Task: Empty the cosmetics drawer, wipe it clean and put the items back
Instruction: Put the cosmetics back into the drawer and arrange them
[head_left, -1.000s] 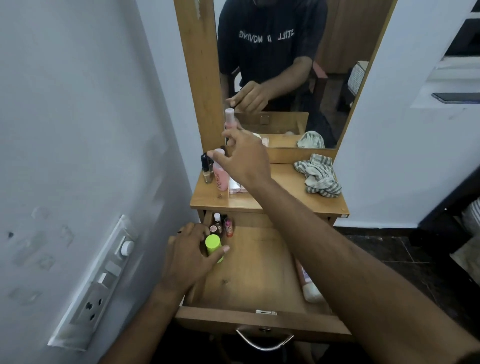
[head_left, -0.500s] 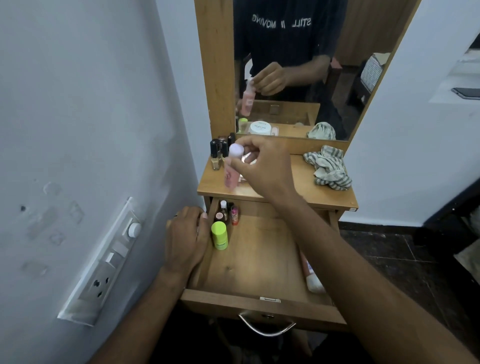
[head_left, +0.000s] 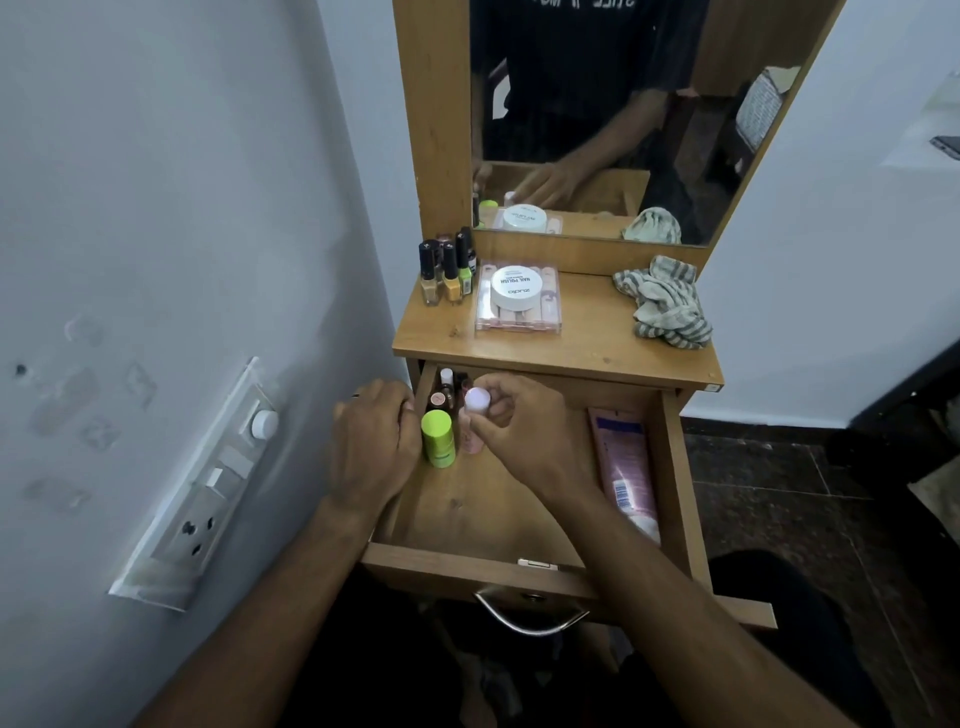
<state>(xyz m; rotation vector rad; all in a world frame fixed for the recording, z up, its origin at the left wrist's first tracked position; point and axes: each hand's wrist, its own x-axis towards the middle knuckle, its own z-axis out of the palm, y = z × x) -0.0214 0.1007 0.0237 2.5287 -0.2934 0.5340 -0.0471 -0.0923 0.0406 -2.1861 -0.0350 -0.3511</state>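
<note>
Partly, the right hand hides the pink bottle.

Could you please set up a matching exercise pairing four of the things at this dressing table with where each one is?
Things:
1. green bottle
2. striped cloth
3. pink tube
4. pink bottle

Places:
A. lying along the drawer's right side
B. held in the right hand
C. standing in the drawer by the left hand
D. on the tabletop, right

Pairs: 1-C, 2-D, 3-A, 4-B
</note>
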